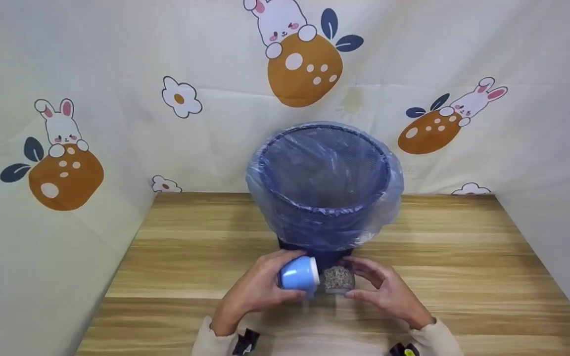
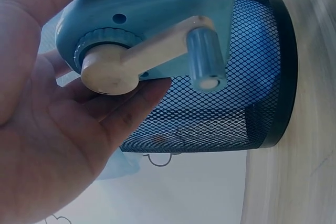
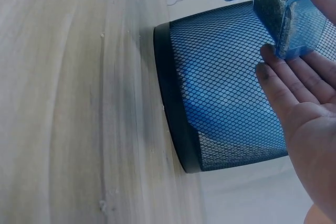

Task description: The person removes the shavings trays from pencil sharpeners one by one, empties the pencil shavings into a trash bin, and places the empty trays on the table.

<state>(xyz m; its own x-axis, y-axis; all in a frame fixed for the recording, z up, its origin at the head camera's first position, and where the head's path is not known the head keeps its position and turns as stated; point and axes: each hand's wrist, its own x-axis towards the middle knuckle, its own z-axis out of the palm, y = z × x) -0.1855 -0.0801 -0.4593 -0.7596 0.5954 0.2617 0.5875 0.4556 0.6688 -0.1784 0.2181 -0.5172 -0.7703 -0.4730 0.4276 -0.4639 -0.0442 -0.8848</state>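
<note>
A blue hand-crank pencil sharpener (image 1: 296, 274) lies tipped on its side in my left hand (image 1: 260, 283), thumb on one side and fingers on the other. Its pale crank arm with a blue knob (image 2: 206, 59) faces the left wrist camera. My right hand (image 1: 385, 292) grips the sharpener's see-through shavings drawer (image 3: 308, 27) between thumb and fingers. Grey-brown pencil shavings (image 1: 338, 278) fill much of it. Drawer and sharpener are apart, side by side, low in front of the bin. Dark smudges mark one right fingertip (image 3: 264, 70).
Just beyond the hands stands a dark mesh waste bin (image 2: 210, 124), lined with a translucent blue bag (image 1: 384, 212) folded over its rim. Small crumbs dot the wood-grain table (image 1: 191, 267). A cloth printed with rabbits (image 1: 206, 148) hangs behind and at both sides.
</note>
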